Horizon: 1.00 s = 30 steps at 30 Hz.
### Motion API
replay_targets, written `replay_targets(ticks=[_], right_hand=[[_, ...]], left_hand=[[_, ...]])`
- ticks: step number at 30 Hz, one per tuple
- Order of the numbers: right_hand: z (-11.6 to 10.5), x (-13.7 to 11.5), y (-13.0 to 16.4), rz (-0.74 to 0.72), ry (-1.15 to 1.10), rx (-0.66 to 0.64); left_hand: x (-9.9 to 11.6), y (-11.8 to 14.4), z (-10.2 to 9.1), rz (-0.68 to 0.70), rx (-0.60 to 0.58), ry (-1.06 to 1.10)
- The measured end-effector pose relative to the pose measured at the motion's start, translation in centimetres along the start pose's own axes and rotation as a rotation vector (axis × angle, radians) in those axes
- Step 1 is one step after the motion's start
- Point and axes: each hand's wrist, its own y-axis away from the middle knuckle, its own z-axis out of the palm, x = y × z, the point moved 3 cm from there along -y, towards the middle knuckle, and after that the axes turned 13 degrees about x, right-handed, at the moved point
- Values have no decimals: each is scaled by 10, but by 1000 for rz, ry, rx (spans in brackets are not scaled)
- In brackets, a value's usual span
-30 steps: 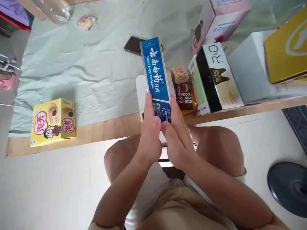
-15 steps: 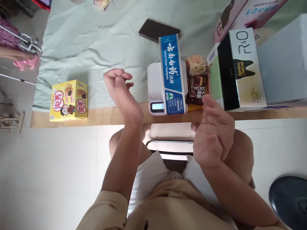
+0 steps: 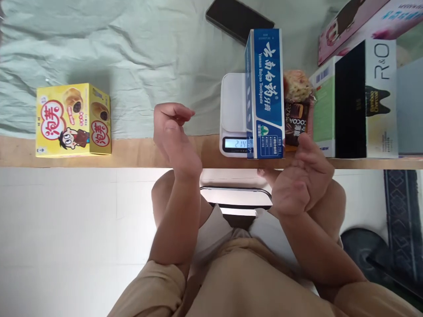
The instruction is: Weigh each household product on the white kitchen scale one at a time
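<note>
A blue Yunnan Baiyao toothpaste box (image 3: 267, 92) lies lengthwise on a white kitchen scale (image 3: 233, 103), covering its right part. The scale's lit display (image 3: 235, 143) reads 214, its right end close against the box. My left hand (image 3: 176, 141) hovers over the table edge, left of the scale, fingers curled together and holding nothing. Below and right of the toothpaste box, my right hand (image 3: 302, 178) is raised with its fingers bent in, also with nothing in it. Its fingertips overlap the view of a brown cocoa snack packet (image 3: 294, 121). Neither hand touches the box.
A yellow puff snack box (image 3: 66, 121) stands far left on the green cloth (image 3: 142, 57). Behind the scale lies a black phone (image 3: 236, 20). To the right are a wrapped pastry (image 3: 297, 85), a black-and-white R&O box (image 3: 381, 123), a green-and-white box (image 3: 324, 108) and a pink box (image 3: 350, 26).
The view has shifted left-to-right and closer, so the table things sit differently in frame. The scale display now shows 214. Both hands stay curled, apart from the box.
</note>
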Motion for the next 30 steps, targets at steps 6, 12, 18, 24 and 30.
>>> replay_targets(ticks=[6,12,18,24,30], right_hand=[[16,-3,-11,-93,-163,70],[13,3,-4,10,-195,84],[7,9,7,39,-185,89],[6,-2,5,75,-150,-2],[7,-6,13,180,-67,-183]], left_hand=[[4,1,-4,-16,-32,23],[7,9,2,206,-148,-57],[11,21,20,395,-301,-53],[1,57,32,266,-409,-76],[-16,88,40,214,-456,-183]])
